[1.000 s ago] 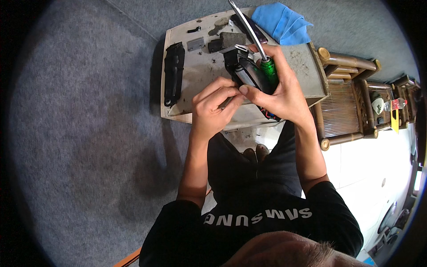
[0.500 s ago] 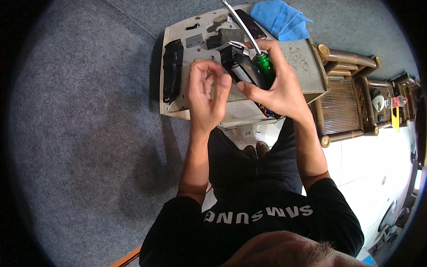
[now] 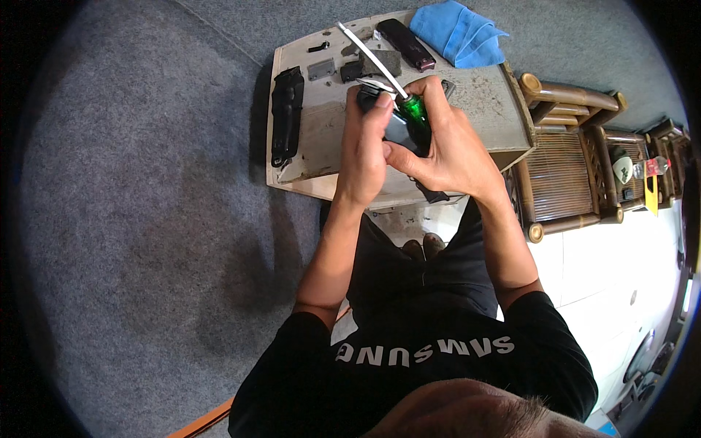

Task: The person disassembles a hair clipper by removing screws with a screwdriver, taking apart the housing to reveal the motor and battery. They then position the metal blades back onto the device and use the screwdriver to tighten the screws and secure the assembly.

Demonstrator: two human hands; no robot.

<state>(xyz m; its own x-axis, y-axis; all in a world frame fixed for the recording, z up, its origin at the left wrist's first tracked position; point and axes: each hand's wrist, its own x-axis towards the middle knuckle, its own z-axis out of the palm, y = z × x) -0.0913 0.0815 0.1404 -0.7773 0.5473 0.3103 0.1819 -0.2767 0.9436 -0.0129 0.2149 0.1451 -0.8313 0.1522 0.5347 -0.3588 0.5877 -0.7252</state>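
Note:
Above the pale wooden stool-like box, both hands hold a black hair clipper (image 3: 398, 133), its metal blade end pointing away from me. My left hand (image 3: 363, 160) is closed round the blade end, thumb on top. My right hand (image 3: 460, 153) grips the body and also keeps a screwdriver (image 3: 416, 111) against the palm. The screwdriver has a green handle and a long bright shaft pointing to the far left. My fingers hide much of the clipper. A black casing piece (image 3: 288, 117) lies at the box's left edge, and a second long black piece (image 3: 406, 45) at the far side.
On the box (image 3: 485, 117) lie a grey block (image 3: 382, 63), a small black part (image 3: 351, 71), a greyish flat piece (image 3: 321, 69) and a tiny black piece (image 3: 319, 47). A folded blue cloth (image 3: 458, 33) covers the far right corner. A bamboo chair (image 3: 558, 175) stands at right.
My left hand, apart from the clipper before, has moved right and closed on its blade end. The clipper and screwdriver have shifted slightly left, uncovering more of the far black piece.

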